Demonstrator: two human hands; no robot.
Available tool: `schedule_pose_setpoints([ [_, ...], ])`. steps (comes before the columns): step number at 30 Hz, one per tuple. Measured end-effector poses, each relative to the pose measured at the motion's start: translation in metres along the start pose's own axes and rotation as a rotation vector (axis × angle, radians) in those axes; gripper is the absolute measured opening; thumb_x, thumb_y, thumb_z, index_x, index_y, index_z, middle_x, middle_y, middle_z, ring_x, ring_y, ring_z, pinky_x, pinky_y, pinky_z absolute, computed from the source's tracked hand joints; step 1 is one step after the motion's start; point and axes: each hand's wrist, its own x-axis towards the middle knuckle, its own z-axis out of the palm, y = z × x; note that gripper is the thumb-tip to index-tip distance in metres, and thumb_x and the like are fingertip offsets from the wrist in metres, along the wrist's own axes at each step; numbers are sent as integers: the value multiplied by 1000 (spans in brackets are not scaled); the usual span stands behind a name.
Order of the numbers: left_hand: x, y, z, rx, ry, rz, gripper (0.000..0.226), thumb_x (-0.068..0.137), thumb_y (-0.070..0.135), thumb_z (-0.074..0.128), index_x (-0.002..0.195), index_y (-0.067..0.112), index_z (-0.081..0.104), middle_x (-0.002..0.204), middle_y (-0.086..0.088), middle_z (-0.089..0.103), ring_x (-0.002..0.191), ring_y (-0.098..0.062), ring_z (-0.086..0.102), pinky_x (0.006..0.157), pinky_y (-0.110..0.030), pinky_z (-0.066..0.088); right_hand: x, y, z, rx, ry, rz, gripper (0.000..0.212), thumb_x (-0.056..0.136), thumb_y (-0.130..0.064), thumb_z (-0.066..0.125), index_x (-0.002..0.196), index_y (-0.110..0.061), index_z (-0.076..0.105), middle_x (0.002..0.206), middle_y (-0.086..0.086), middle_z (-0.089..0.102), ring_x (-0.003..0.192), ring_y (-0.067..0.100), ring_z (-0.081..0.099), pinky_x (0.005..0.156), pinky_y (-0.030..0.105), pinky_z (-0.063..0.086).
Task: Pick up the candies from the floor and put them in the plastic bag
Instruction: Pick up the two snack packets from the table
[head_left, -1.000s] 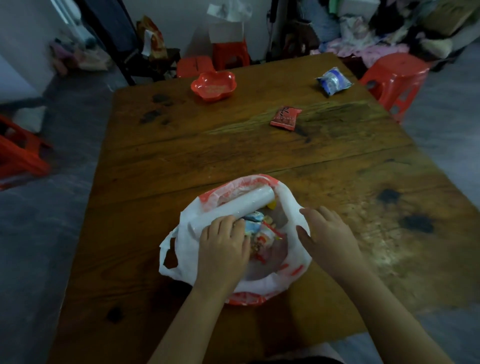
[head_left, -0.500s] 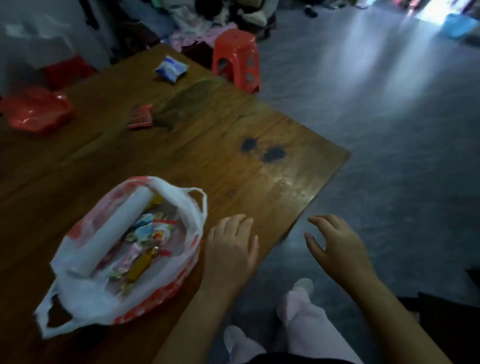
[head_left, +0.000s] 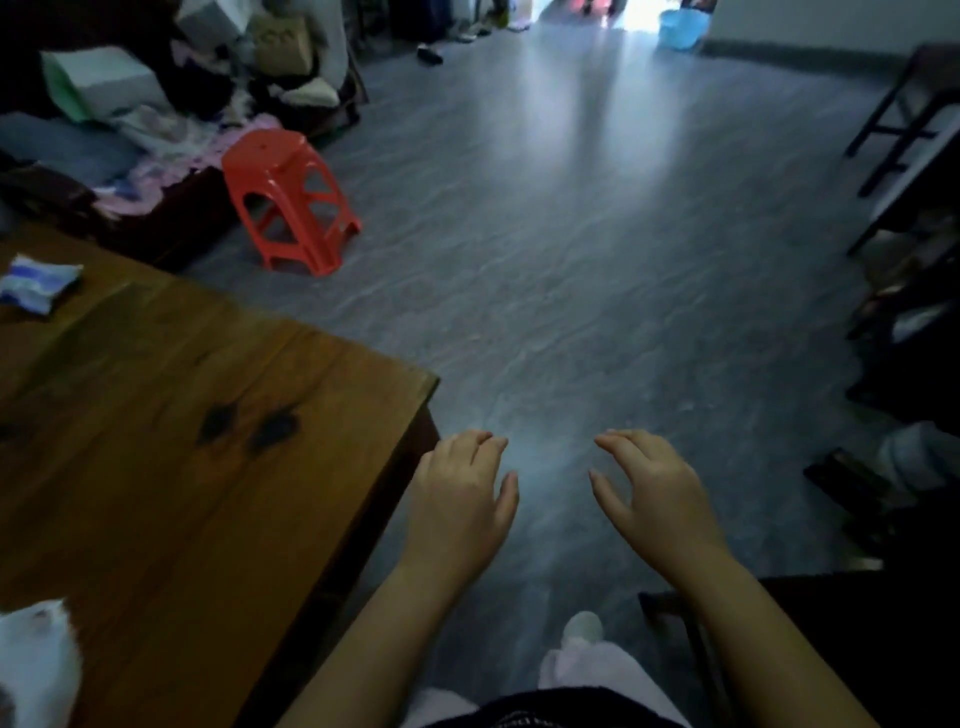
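Left grip (head_left: 460, 499), right grip (head_left: 654, 491) slack over floor (head_left: 571, 260)

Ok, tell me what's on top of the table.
On the table, a blue-white packet lies at the far edge; a corner of the white bag shows at lower left. The bag's inside is out of frame.

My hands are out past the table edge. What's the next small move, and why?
Probably tilt your view down and scan beside the brown wooden table. Your left hand and right hand hang open and empty over the grey floor, no candy shows on the visible stretch, and the white plastic bag waits on the table to your left.
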Motion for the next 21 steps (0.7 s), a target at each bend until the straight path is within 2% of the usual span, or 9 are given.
schedule_pose_setpoints([
  [4, 56, 26, 18, -14, 17, -2, 28, 72, 10, 72, 97, 0, 65, 96, -18, 68, 87, -33, 64, 76, -41, 50, 41, 43, -25, 29, 23, 40, 31, 77, -12, 67, 106, -3, 62, 105, 16, 66, 100, 33, 60, 84, 41, 48],
  [10, 119, 21, 41, -2, 0, -35, 29, 69, 7, 74, 96, -1, 65, 94, -18, 68, 85, -34, 64, 73, -42, 51, 117, 75, -28, 57, 15, 34, 30, 76, -11, 68, 104, -3, 62, 104, 17, 66, 99, 33, 60, 85, 42, 48],
  [14, 184, -1, 56, -14, 47, -70, 27, 71, 7, 73, 95, -1, 64, 93, -18, 68, 83, -34, 64, 73, -42, 52, 190, 85, -22, 50, -17, 5, 30, 77, -11, 68, 105, -3, 62, 106, 17, 66, 101, 33, 59, 86, 44, 48],
  [17, 243, -28, 67, -28, 103, -125, 25, 75, 13, 64, 97, 0, 64, 95, -18, 68, 84, -33, 63, 75, -42, 51, 262, 82, -12, 16, -50, -61, 30, 78, -12, 66, 106, -4, 62, 107, 16, 65, 101, 33, 59, 85, 43, 48],
  [21, 315, -71, 67, -55, 149, -227, 27, 75, 7, 69, 100, -2, 63, 98, -20, 66, 88, -37, 62, 77, -44, 49, 364, 58, 1, -27, -118, -186, 28, 80, -15, 64, 106, -5, 61, 105, 14, 65, 100, 32, 58, 84, 41, 47],
])
